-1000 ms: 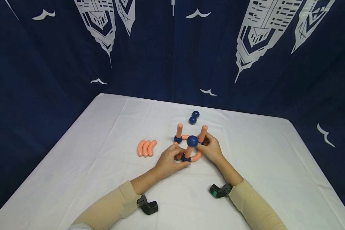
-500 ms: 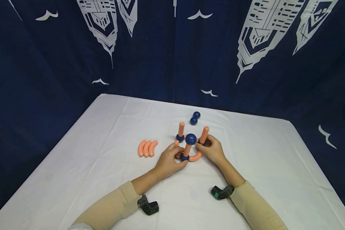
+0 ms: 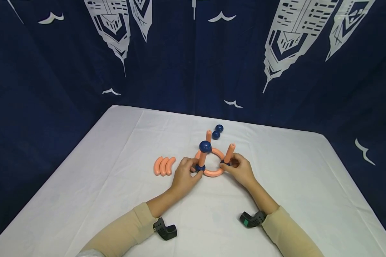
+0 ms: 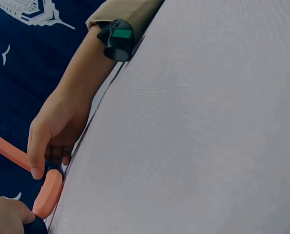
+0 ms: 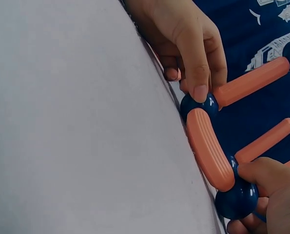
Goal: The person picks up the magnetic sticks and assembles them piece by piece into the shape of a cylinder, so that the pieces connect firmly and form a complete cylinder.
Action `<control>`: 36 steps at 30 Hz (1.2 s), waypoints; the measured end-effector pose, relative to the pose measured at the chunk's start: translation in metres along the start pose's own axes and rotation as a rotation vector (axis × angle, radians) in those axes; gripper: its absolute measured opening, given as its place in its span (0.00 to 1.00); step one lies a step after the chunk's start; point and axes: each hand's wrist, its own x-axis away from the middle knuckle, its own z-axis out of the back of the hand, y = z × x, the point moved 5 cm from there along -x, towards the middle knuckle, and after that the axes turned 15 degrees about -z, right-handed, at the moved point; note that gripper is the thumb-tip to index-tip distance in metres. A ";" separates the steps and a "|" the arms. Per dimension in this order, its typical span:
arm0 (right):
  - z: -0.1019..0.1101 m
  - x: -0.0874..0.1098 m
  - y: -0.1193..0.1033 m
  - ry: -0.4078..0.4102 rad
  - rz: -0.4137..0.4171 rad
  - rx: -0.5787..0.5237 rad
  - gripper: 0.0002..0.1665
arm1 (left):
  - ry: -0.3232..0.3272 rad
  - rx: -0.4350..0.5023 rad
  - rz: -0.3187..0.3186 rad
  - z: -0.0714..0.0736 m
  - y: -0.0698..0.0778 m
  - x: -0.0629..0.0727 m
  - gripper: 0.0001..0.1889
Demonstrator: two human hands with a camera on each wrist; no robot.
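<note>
In the head view, curved orange rods (image 3: 213, 174) and blue balls form a ring on the table, with straight orange posts standing on it. My left hand (image 3: 184, 175) pinches the lower blue ball (image 3: 200, 168) under the front left post (image 3: 202, 159), which carries another blue ball (image 3: 205, 146) on top. At the right, my right hand (image 3: 242, 170) grips the ball (image 5: 235, 200) under a bare-topped post (image 3: 229, 153). A third post (image 3: 208, 136) rises at the back, its base partly hidden. In the right wrist view, a curved rod (image 5: 209, 148) links both gripped balls.
Several curved orange rods (image 3: 163, 166) lie side by side left of the ring. Two loose blue balls (image 3: 217, 131) sit behind it. White cloth covers the table (image 3: 132, 142), and a dark blue printed curtain (image 3: 180, 71) hangs beyond its far edge.
Both hands have turned the ring clockwise as seen from above. The ball-topped post moved left and away, the back post shifted right, and the right post came slightly nearer.
</note>
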 end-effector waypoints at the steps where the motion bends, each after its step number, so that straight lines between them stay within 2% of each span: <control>1: 0.000 0.001 0.000 -0.002 0.002 0.003 0.20 | 0.006 -0.004 0.012 0.000 -0.001 0.000 0.16; 7: 0.002 0.010 -0.001 -0.022 0.012 0.019 0.20 | 0.029 -0.028 0.053 0.002 -0.002 -0.002 0.16; 12: 0.003 0.019 -0.004 -0.051 0.021 0.013 0.20 | 0.061 -0.047 0.060 0.002 -0.004 -0.003 0.16; 20: 0.002 0.031 -0.004 -0.089 0.032 -0.003 0.19 | 0.076 -0.009 0.061 0.003 -0.005 -0.004 0.16; 24: 0.000 0.039 -0.010 -0.106 0.056 -0.009 0.16 | 0.070 0.016 0.070 0.002 -0.006 -0.003 0.17; 31: 0.001 0.065 -0.042 -0.161 0.129 -0.028 0.14 | 0.043 0.019 0.077 0.002 -0.004 -0.002 0.19; 36: -0.010 0.062 -0.030 -0.157 0.155 0.006 0.13 | 0.015 0.020 0.064 0.000 -0.005 -0.002 0.22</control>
